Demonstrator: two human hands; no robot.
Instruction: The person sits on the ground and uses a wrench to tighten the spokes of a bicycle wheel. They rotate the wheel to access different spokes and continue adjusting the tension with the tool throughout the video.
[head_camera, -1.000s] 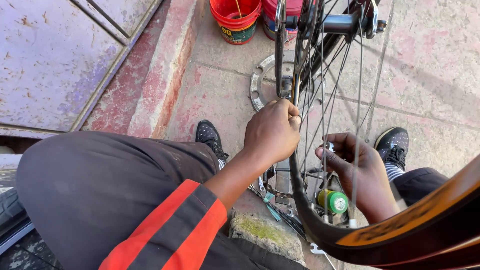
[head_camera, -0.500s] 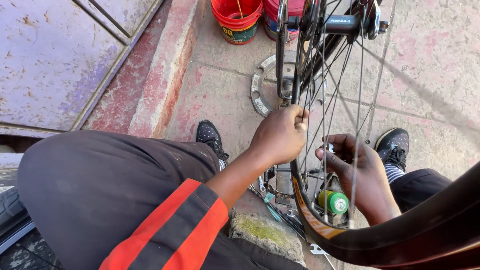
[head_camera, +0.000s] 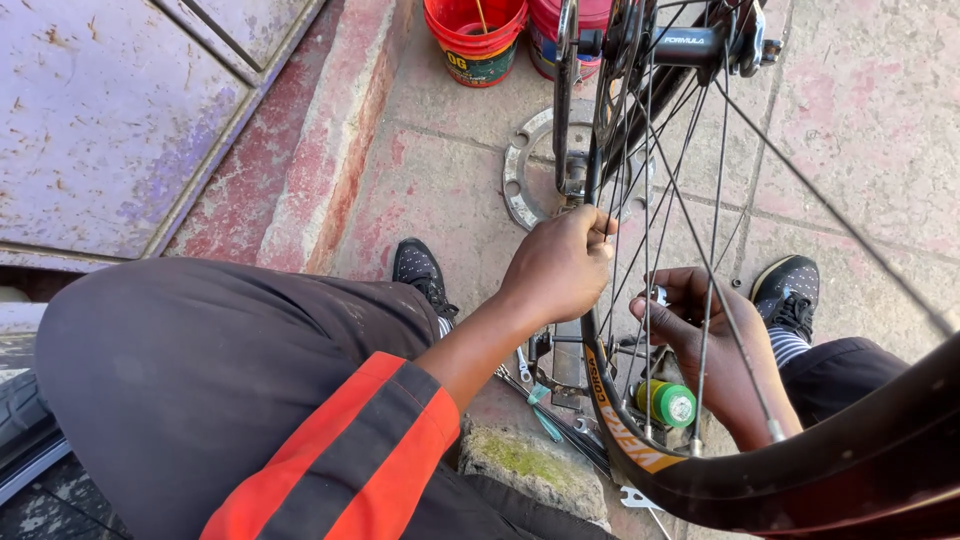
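Black rim (head_camera: 640, 455) btwn both hands (head_camera: 562, 268)

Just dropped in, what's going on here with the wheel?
A seated person is working on a spoked bicycle wheel held upright between their knees. The left hand is closed around spokes near the rim, and the right hand reaches in from the other side, pinching a small silvery part. A green-capped bottle and loose tools lie on the pavement below, with a metal ring and red bucket beyond.
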